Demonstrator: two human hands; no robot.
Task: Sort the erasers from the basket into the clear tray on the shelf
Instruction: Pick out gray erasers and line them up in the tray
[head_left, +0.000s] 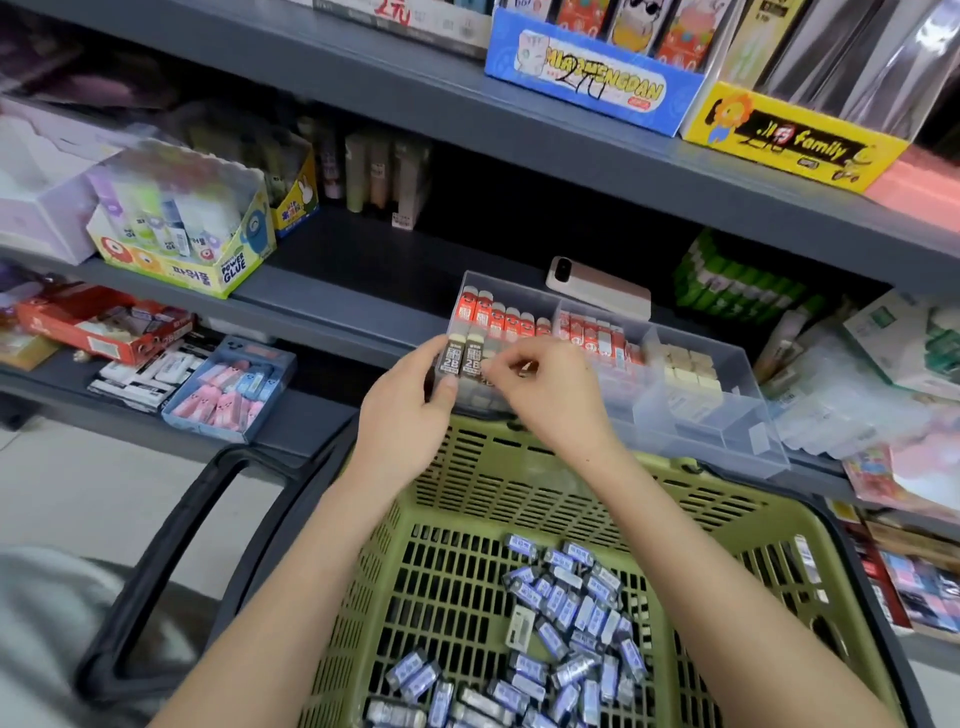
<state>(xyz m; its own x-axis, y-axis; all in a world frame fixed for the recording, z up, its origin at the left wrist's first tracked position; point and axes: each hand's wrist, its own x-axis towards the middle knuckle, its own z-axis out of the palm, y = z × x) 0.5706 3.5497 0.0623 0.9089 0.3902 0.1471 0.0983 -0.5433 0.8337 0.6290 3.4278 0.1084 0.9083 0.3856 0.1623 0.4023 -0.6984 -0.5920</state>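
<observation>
Slotting stock into the clear tray (748, 415) looks like the step in hand: the left hand (410, 415) curls round two brown 2B erasers (461, 358), holding them upright over the tray's near-left compartment. The right hand (550, 395) hovers just beside them with fingertips drawn together; blur hides whether they pinch anything. Many blue-sleeved erasers (561, 623) lie loose in the green basket (467, 457) below. Next, probably, comes seating the pair squarely in the row — then reaching down for more.
</observation>
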